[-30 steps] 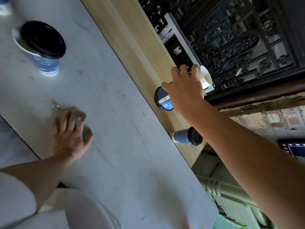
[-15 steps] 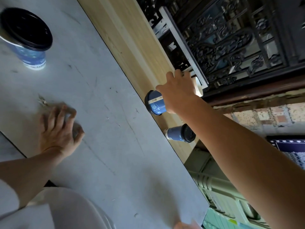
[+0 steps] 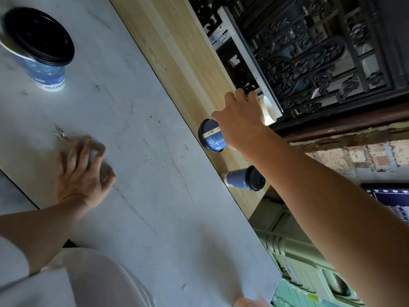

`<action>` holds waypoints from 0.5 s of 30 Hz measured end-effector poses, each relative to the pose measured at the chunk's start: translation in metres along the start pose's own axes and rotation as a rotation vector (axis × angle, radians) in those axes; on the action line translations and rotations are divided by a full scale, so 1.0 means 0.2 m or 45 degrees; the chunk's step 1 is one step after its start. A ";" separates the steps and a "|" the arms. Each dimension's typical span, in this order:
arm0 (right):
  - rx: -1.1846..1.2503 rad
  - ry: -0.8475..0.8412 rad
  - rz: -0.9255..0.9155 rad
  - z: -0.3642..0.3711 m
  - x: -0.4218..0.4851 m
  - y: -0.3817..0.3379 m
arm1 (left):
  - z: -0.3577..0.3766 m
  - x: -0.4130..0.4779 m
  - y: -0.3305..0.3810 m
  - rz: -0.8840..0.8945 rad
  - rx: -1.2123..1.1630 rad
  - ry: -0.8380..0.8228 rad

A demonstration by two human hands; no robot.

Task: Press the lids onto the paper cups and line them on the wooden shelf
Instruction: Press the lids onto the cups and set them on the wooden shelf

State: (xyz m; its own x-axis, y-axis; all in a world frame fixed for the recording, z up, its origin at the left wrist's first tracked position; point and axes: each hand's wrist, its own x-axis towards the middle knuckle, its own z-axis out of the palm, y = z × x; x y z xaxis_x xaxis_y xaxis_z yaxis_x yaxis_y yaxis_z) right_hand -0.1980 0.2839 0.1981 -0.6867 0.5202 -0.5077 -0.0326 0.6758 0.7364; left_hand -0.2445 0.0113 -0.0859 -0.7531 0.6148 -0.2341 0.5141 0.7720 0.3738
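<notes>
My right hand reaches over the wooden shelf and grips the top of a blue paper cup that stands on it. Its lid is hidden under my palm. A second blue cup with a black lid stands on the same shelf, closer to its near end. A larger blue cup with a black lid stands on the grey marble table at the top left. My left hand rests on the table with its fingers spread and holds nothing.
A black ornate metal grille runs behind the shelf. A white cup sits just past my right hand by the grille. Green crates lie below the table's right edge. A brick wall is at the right.
My right hand has lowered the blue cup onto the shelf, a little closer to the table edge. The view has shifted, so the large cup sits nearer the top left corner. My left hand stays put.
</notes>
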 end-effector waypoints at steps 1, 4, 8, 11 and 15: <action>0.005 -0.003 0.002 0.00 0.00 0.00 | 0.00 0.00 0.00 -0.001 -0.001 -0.001; -0.006 -0.006 0.004 0.01 0.00 0.01 | 0.00 0.00 0.00 -0.003 -0.003 0.009; -0.081 -0.036 0.006 0.03 0.01 0.01 | 0.00 0.00 0.00 0.001 0.000 0.014; -0.060 -0.079 -0.004 0.04 0.02 0.01 | 0.00 0.00 0.00 -0.010 0.004 -0.001; -0.015 -0.093 -0.003 0.04 0.02 0.00 | 0.00 0.00 0.00 -0.016 0.015 -0.017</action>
State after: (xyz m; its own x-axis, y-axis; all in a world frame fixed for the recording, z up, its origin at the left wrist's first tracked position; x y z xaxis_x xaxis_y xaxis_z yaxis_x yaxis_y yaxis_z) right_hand -0.1950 0.2909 0.1925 -0.6321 0.5553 -0.5405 -0.0433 0.6711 0.7401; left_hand -0.2437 0.0109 -0.0857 -0.7540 0.6073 -0.2503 0.5096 0.7813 0.3605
